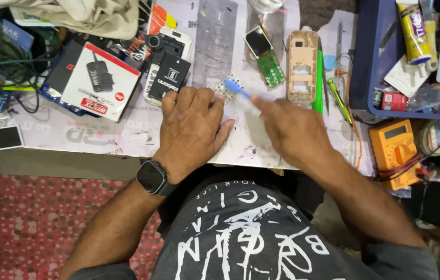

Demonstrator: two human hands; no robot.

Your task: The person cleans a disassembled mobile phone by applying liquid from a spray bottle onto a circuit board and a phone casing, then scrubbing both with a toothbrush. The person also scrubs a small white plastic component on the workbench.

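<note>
My left hand [191,129] lies on the white work mat [126,129], its fingertips pressing a small white keypad part [226,89]. My right hand [292,129] holds a blue-headed brush [238,88] whose tip touches that keypad part. Beyond them lie a green phone circuit board with a small screen [265,57] and a beige phone frame [303,65]. A black smartwatch [152,177] sits on my left wrist.
A black phone battery [171,78], a white-and-red box [101,80] and a small loose screen [6,137] lie at the left. A green screwdriver [336,96], an orange multimeter [395,150], a tape roll [435,136] and a blue tray of supplies [370,67] are at the right.
</note>
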